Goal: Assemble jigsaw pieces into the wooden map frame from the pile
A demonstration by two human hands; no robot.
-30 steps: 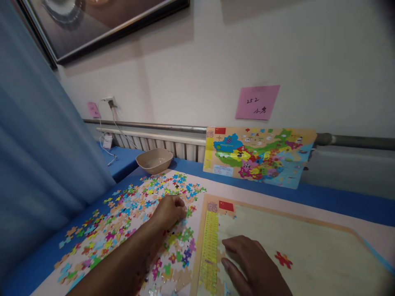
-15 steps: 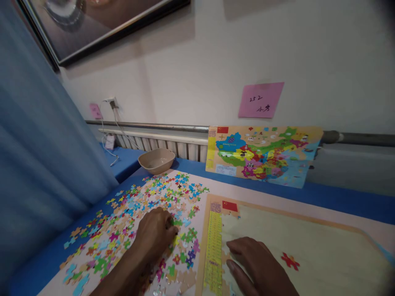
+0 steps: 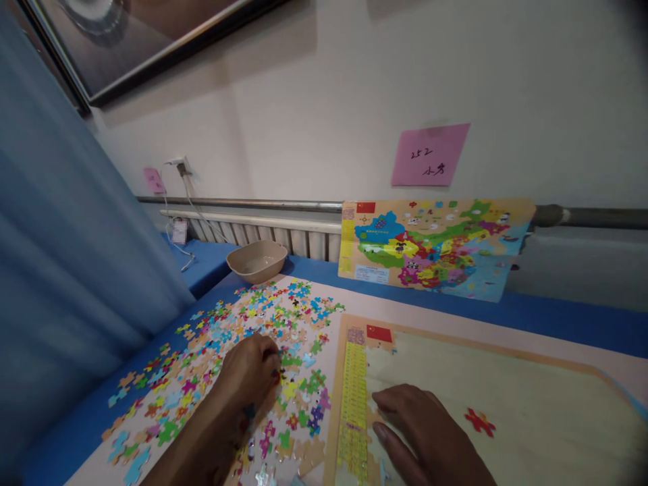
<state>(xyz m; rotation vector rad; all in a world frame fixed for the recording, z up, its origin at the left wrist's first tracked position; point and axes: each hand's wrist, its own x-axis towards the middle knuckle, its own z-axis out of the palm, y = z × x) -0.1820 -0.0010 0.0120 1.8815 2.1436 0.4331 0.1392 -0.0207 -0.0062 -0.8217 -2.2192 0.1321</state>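
Note:
My left hand (image 3: 250, 368) is over the loose jigsaw pieces (image 3: 169, 432), its fingers curled in and down; whatever they hold, if anything, is hidden. My right hand (image 3: 428, 428) rests over the left part of the puzzle board (image 3: 506, 385), thumb and forefinger apart with nothing seen between them. Along the board's left side runs a yellow printed strip (image 3: 353, 398), with a red flag (image 3: 379, 333) in its upper corner. A small red cluster of pieces (image 3: 480, 422) lies on the bare board, right of my right hand.
Behind the board a colourful map picture (image 3: 430, 250) leans against the wall pipe. A beige bowl (image 3: 257, 262) stands at the back of the blue table (image 3: 304, 267). A blue curtain (image 3: 75, 223) hangs at the left. Pink notes (image 3: 430, 155) are stuck to the wall.
My left hand has drawn slightly left over the pieces, uncovering a few by its fingertips. The right hand has stayed nearly still. The view has tilted slightly.

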